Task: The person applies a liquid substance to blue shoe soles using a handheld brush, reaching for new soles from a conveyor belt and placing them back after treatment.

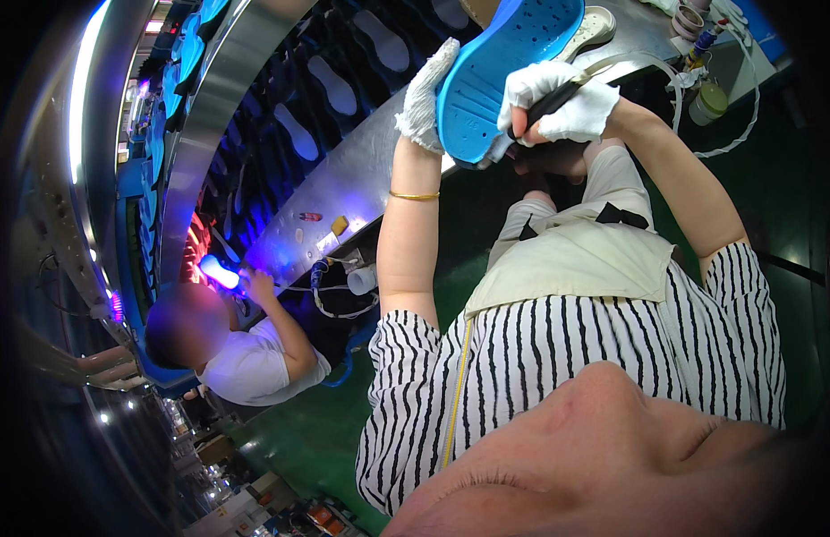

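My left hand (426,97), in a white knitted glove, grips a large blue shoe sole (476,98) by its left edge. The sole is tilted, with its ribbed and pitted inner face showing. My right hand (558,103), in a white glove with bare fingertips, is closed round a black-handled brush (555,98). The pale tip of the brush (499,148) is at the sole's lower rim; smearing hides whether they touch. A pale shoe sole (594,29) lies on the metal bench just beyond my right hand.
A metal bench edge (343,192) runs beside a conveyor carrying several grey insole-shaped pieces (332,85). At left a co-worker (263,358) reaches toward a blue-lit spot. Thin hoses (753,98) and a yellowish-lidded jar (708,103) are at right. Blue soles (170,85) line an upper rack.
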`<state>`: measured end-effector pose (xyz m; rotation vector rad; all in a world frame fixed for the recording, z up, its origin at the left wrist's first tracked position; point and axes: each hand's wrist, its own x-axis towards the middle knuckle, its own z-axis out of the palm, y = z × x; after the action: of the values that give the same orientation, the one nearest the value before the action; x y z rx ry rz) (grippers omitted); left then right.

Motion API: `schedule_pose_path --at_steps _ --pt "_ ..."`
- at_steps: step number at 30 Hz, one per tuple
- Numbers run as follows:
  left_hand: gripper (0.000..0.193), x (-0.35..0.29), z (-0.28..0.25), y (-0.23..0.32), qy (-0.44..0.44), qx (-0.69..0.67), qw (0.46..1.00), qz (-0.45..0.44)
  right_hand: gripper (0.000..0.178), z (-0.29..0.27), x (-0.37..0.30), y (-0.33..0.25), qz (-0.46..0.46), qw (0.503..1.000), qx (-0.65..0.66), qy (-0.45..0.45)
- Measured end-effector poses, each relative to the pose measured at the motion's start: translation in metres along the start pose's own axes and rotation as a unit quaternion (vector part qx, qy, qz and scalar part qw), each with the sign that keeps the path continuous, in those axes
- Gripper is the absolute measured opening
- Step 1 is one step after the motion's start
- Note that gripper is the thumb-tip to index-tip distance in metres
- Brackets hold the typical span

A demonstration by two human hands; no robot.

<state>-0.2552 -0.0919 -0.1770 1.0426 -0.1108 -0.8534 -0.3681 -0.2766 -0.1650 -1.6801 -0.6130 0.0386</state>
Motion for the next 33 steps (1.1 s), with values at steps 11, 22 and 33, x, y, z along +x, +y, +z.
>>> schedule_pose_path --at_steps 11,22,33 --pt "0.051 0.003 0.001 -0.005 0.025 0.124 0.991 -0.052 0.01 -0.022 -0.007 -0.001 0.043 0.993 -0.107 -0.011" --pt "0.071 0.001 -0.005 -0.034 -0.119 -0.236 0.956 0.128 0.012 0.037 -0.019 -0.007 0.078 0.996 0.012 0.033" --pt "0.072 -0.002 -0.007 -0.048 -0.094 -0.255 0.948 0.164 0.007 0.042 -0.006 -0.015 -0.088 0.978 -0.129 0.139"
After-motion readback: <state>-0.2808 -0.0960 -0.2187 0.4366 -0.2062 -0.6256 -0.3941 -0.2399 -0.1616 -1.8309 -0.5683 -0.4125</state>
